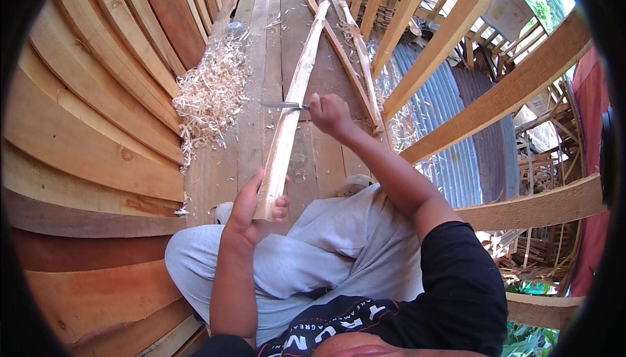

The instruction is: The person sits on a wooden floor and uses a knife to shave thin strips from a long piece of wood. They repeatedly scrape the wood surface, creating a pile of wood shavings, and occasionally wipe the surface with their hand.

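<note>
Hands first: our left hand (251, 210) is wrapped tight round the near end of a long wooden slat (289, 112), bracing it against our lap. Our right hand (329, 114) is fisted on the handle of a knife (285, 105), blade pointing left and lying across the slat about midway up. So both hands are closed on something, neither is free.

Slat runs from the left hand away from us, past the right hand, far end resting on the plank floor (251, 129). Just right of the right hand lie more thin strips (355, 70). Left of the knife, a heap of shavings (212, 93) on the planks, well apart from the left hand. Further left, curved boards (91, 129) stack up like a hull wall. Right of our right arm, slanted beams (502, 93), with corrugated sheet (443, 148) below them.

Step, as we judge it: whittling the slat, mid-stroke, blade set on the edge. Next move likely calls for a steady push of the blade along the grain away from us, left hand holding firm so the slat doesn't twist. How much trimming is left we cannot tell.
</note>
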The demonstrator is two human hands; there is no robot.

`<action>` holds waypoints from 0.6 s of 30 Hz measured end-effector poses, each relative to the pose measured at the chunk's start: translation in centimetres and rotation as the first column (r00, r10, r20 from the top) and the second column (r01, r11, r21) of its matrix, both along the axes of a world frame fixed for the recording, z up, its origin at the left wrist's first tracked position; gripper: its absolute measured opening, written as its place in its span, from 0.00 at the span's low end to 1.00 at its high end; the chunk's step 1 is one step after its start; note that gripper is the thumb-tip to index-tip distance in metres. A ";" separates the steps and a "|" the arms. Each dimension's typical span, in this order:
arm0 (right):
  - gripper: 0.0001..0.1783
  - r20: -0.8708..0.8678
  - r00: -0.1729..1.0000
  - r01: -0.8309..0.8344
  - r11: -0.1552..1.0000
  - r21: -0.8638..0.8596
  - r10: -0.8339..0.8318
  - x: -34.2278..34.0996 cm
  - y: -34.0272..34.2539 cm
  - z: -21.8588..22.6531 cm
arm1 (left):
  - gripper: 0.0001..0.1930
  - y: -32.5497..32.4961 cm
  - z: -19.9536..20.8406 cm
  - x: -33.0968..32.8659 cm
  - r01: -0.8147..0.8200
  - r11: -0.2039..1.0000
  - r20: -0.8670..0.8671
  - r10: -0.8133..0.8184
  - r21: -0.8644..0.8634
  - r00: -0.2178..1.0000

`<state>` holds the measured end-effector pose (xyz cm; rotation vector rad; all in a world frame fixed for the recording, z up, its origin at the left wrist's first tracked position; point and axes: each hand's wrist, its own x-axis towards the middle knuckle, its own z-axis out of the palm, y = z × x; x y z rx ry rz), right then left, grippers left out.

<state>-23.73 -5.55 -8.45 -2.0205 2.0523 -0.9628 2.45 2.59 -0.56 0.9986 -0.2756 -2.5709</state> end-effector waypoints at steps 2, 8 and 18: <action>0.31 0.030 0.991 0.130 0.991 0.034 -0.131 -0.2 -0.7 0.2 | 0.24 -0.2 -0.3 0.1 0.011 1.000 -0.025 -0.011 -0.008 1.000; 0.31 -0.012 0.998 0.058 0.998 -0.019 -0.059 -1.5 -1.4 -0.7 | 0.24 -0.2 -0.3 0.2 0.005 1.000 -0.020 -0.005 0.014 1.000; 0.31 -0.016 0.994 0.105 0.989 0.108 -0.104 -0.8 -1.1 -0.7 | 0.24 0.1 0.4 0.6 0.012 0.999 -0.032 -0.011 0.043 0.999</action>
